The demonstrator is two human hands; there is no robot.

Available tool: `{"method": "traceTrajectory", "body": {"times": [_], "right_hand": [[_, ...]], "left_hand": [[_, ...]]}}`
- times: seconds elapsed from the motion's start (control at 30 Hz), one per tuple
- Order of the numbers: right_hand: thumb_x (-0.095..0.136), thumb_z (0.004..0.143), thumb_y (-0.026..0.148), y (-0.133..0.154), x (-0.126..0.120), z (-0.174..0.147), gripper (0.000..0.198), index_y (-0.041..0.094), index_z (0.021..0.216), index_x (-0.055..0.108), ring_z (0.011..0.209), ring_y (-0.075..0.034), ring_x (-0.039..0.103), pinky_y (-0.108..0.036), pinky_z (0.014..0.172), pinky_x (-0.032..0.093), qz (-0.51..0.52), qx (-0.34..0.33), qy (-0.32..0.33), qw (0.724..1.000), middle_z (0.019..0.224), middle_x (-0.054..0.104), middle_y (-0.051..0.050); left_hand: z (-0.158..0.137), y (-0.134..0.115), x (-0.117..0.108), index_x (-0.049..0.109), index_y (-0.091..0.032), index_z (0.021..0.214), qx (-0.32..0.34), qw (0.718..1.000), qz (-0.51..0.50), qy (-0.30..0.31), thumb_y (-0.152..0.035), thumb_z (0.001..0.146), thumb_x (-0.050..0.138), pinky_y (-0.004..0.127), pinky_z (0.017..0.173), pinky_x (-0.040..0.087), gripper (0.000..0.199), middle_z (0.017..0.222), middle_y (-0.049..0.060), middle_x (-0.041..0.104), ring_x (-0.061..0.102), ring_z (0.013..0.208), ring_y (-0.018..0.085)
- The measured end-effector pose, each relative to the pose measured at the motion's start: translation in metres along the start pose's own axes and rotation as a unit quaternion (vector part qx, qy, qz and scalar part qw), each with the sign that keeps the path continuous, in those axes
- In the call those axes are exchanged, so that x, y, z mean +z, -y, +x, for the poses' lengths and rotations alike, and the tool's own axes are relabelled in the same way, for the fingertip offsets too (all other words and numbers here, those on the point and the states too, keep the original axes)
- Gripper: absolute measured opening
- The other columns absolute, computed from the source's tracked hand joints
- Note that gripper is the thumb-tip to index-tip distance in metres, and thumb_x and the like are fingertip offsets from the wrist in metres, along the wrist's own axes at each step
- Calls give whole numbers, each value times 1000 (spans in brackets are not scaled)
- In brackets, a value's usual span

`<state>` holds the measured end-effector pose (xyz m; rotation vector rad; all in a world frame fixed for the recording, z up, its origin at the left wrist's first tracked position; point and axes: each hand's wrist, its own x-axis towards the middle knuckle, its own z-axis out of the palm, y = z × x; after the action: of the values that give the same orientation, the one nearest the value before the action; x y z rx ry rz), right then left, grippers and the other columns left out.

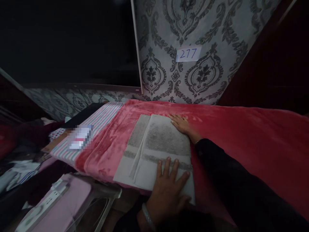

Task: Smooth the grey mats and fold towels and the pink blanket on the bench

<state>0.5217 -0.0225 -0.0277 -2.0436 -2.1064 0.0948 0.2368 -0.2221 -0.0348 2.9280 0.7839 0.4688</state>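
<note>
A folded grey and white towel (166, 138), with a textured grey panel and a grey stripe, lies flat on a red plush blanket (241, 138). One fold runs lengthwise down it, leaving a narrower layer showing on the left. My left hand (167, 190), with a bracelet at its wrist, rests palm down on the towel's near right part, fingers spread. On the far right corner lies my right hand (181, 124), fingers stretched out flat over the edge. Both hands press on the cloth without gripping it.
A blurred-out object (80, 138) lies on striped cloth at the left. Below it, a power strip (45, 206) sits on a pink surface (72, 196). A large dark screen (72, 42) and a "277" paper label (188, 53) are at the back.
</note>
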Motion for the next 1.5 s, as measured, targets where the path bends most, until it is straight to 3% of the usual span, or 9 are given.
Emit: {"method": "traceTrajectory", "body": {"times": [0.17, 0.23, 0.33, 0.43, 0.57, 0.8, 1.0, 1.27, 1.5], "right_hand": [[27, 106, 44, 19, -20, -11, 60, 25, 162, 31, 154, -33, 20, -67, 120, 20, -31, 109, -15, 993, 168, 23, -9], [28, 106, 44, 32, -28, -22, 59, 24, 161, 33, 155, -34, 18, -67, 120, 22, -32, 105, -43, 993, 168, 22, -10], [25, 107, 43, 59, -30, -52, 56, 27, 158, 40, 154, -34, 20, -66, 120, 23, -23, -1, -59, 998, 167, 27, -7], [26, 107, 44, 90, -21, -90, 54, 33, 159, 38, 154, -34, 20, -65, 120, 23, -8, -132, -16, 991, 167, 27, -4], [28, 107, 49, 119, -6, -123, 55, 36, 160, 33, 156, -32, 15, -63, 122, 19, 2, -200, 47, 979, 169, 20, -1], [27, 107, 51, 133, -5, -135, 58, 33, 162, 29, 156, -30, 14, -60, 124, 16, 4, -142, 67, 988, 169, 19, -3], [30, 106, 52, 151, 4, -186, 62, 25, 162, 32, 156, -32, 13, -63, 123, 18, -12, -91, 24, 995, 169, 20, -9], [28, 105, 45, 164, 16, -229, 63, 17, 161, 32, 153, -29, 25, -57, 123, 22, 6, -67, -46, 997, 163, 33, -13], [27, 103, 36, 142, 21, -240, 63, 15, 163, 26, 154, -29, 23, -56, 124, 21, -3, 37, -86, 996, 164, 32, -13]], "left_hand": [[2, -3, -2, 35, -35, 159, 2, 1000, -22, -3, -61, 94, 53, 72, 119, 17, 72, 169, 14, 23, 16, 155, 45], [3, -4, -5, 37, -34, 158, 3, 1000, -31, 0, -63, 94, 51, 72, 119, 17, 71, 168, 14, 25, 17, 155, 45], [1, 0, -13, 39, -31, 156, 15, 999, -33, 5, -60, 95, 53, 68, 122, 18, 70, 167, 13, 29, 20, 155, 41], [-8, 14, -25, 44, -24, 153, 11, 1000, -18, 10, -50, 99, 50, 61, 126, 17, 60, 163, 12, 39, 28, 154, 32], [-27, 41, -33, 44, -16, 153, -105, 993, 48, -11, -43, 100, 49, 63, 124, 21, 59, 161, 19, 39, 29, 154, 33], [-49, 60, -32, 44, -9, 152, -155, 985, 69, -17, -37, 102, 44, 55, 124, 29, 57, 163, 18, 37, 29, 154, 32], [-64, 66, -40, 47, -10, 150, -173, 983, 47, -40, -32, 104, 38, 56, 123, 30, 52, 161, 17, 42, 35, 151, 32], [-30, 45, -51, 41, -14, 154, -79, 997, 18, -12, -34, 104, 34, 57, 125, 23, 54, 161, 14, 41, 31, 153, 26], [-15, 40, -30, 42, -11, 154, -129, 989, 66, -32, -43, 102, 39, 61, 124, 23, 61, 160, 18, 42, 33, 152, 32]]}}
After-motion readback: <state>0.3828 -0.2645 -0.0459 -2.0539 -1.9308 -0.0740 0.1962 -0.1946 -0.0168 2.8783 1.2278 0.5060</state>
